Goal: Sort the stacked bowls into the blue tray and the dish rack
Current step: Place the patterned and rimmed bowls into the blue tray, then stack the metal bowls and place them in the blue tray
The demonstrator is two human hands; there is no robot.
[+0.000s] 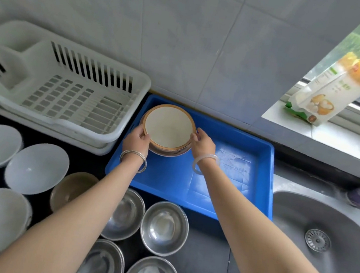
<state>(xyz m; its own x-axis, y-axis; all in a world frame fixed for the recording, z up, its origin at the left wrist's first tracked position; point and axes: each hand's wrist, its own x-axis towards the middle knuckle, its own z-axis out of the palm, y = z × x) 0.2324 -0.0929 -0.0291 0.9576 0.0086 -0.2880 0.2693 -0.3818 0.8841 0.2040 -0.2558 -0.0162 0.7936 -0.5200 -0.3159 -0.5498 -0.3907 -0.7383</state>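
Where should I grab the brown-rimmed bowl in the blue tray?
By the rim, on opposite sides, as the left hand and right hand do now. The brown-rimmed bowl sits upright and wide in the blue tray, so come from above.

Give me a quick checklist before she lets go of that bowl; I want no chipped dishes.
1. Both hands on the brown-rimmed bowl: ok, left hand and right hand grip opposite rims.
2. Bowl over the blue tray: ok, far-left corner.
3. Bowl resting on tray floor: cannot tell.
4. Free tray space: ok.
5. Dish rack free: ok.
6. Metal bowls waiting: ok.
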